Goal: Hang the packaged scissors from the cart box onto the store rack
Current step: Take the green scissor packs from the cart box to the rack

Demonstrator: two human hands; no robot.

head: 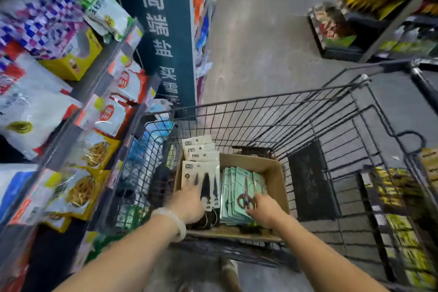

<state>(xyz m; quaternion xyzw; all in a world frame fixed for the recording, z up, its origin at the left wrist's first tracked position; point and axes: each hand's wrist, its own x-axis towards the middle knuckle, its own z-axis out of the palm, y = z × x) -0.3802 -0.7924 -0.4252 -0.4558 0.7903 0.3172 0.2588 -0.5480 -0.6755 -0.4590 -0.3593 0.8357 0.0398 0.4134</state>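
Note:
A cardboard box (276, 168) sits inside a black wire shopping cart (296, 116). On its left side stands a row of white packaged tools (201, 173), and on its right a stack of mint-green scissors packages (233, 197). The top green package shows red-and-blue handled scissors (246, 198). My left hand (188, 205), with a pale bangle on the wrist, rests against the front white package. My right hand (264, 208) has its fingers on the lower edge of the green stack, by the scissors handles. Whether either hand grips a package is unclear from the blur.
Shelves of bagged snacks and seasonings (71, 102) run close along the cart's left side, with a dark green sign panel (166, 38) at the shelf end. The grey aisle floor (256, 31) stretches ahead. More shelving (379, 14) stands at the right, and yellow-green goods (403, 220) lie beside the cart.

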